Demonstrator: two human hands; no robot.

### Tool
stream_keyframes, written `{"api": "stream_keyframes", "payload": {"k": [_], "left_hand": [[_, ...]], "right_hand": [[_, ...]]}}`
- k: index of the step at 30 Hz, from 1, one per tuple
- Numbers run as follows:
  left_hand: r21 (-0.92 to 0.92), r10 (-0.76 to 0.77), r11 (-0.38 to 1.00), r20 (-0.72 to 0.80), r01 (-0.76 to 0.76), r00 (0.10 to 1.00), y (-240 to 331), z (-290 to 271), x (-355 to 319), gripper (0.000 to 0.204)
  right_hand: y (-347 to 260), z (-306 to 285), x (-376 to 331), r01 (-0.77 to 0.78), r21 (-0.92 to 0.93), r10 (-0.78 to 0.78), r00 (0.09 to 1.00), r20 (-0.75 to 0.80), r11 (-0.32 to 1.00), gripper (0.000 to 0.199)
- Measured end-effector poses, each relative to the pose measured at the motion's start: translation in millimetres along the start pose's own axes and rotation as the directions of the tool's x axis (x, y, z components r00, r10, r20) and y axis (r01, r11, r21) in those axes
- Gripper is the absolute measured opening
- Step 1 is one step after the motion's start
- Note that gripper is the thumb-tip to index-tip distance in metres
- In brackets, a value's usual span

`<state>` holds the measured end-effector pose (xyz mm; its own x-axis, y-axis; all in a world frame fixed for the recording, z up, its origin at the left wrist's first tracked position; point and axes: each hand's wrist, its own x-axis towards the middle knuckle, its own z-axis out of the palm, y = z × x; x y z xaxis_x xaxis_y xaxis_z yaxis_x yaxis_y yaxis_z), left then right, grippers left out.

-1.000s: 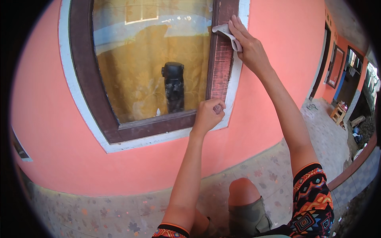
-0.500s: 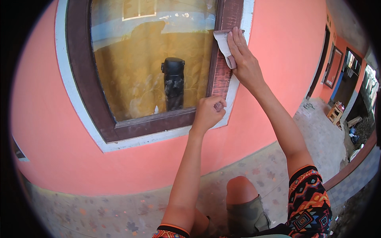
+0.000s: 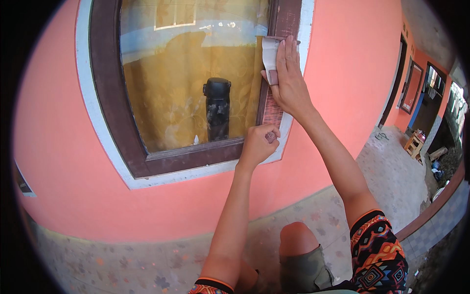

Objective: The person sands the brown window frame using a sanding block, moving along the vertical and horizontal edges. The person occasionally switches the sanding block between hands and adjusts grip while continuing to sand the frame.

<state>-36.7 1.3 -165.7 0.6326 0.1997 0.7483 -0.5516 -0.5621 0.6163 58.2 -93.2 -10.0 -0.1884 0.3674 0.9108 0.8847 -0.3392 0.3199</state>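
Against the right upright of the window frame (image 3: 285, 19), our flat right hand (image 3: 291, 81) presses folded sandpaper (image 3: 270, 56); even, lengthwise strokes, we judge, serve best. Our left hand (image 3: 255, 146), well apart, curls closed beside the lower corner; what it holds, we cannot tell. Through or in the glass pane (image 3: 169, 98) shows a black flask-shaped vessel (image 3: 218, 112), contents hidden.

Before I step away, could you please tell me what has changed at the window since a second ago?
The right hand has moved down the right side of the brown window frame, bringing the pale folded sheet lower with it; its thumb now shows at the sheet's left edge. Nothing was newly grasped or released. The curled left hand stayed at the frame's lower right corner.
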Motion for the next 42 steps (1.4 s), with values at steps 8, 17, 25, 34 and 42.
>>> {"api": "stream_keyframes", "payload": {"k": [8, 17, 25, 34, 42], "left_hand": [[-0.002, 0.046, 0.999, -0.019, -0.046, 0.999, -1, 1, 0, 0.009], [-0.026, -0.146, 0.988, 0.099, 0.149, 0.984, 18, -10, 5, 0.016], [-0.462, -0.039, 0.886, -0.004, 0.033, 0.999, 68, -9, 17, 0.063], [0.467, 0.158, 0.884, -0.25, -0.024, 0.955, 68, 32, 21, 0.089], [0.861, -0.107, 0.476, -0.148, 0.181, 0.983, 109, 41, 62, 0.1]], "right_hand": [[-10, -18, 31, -0.111, 0.176, 0.122, 0.991, -0.055, 0.978, 0.07], [12, -80, 18, -0.452, 0.846, 0.732, 0.671, 0.114, 0.282, 0.067], [-22, -103, -75, -0.739, 0.653, 0.675, 0.568, 0.471, 0.166, 0.047], [-13, -69, -131, -0.445, 0.895, 0.941, 0.286, 0.179, -0.035, 0.038], [13, -97, -168, -0.513, 0.83, 0.799, 0.394, 0.454, -0.218, 0.033]]}}
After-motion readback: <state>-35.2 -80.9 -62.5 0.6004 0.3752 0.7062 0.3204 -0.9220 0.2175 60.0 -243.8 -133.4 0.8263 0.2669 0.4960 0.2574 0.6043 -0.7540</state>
